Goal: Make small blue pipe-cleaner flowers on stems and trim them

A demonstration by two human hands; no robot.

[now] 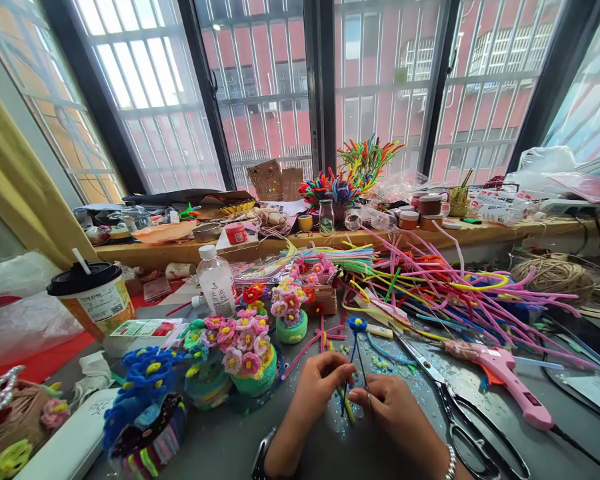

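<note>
My left hand (pixel 323 383) is closed in a pinch around the blue stem of a small pipe-cleaner flower (pixel 357 325) with a yellow centre. Facing it, my right hand (pixel 387 400) pinches a thin dark stem that also runs up toward the flower. The stem ends and a yellow-green strip (pixel 349 408) hang below my fingers, just over the grey table. Behind the flower lie a pink pipe-cleaner piece (pixel 324 337) and a short pale stick (pixel 379 331). Pots of pink pipe-cleaner flowers (pixel 250 363) stand left of my left hand.
Right of my hands lie large scissors (pixel 447 393) and a pink glue gun (pixel 517 387) with its cord. Loose pipe cleaners (pixel 460 280) pile up behind. A plastic bottle (pixel 215 283), a lidded cup (pixel 94 300) and a blue flower pot (pixel 145 413) stand to the left.
</note>
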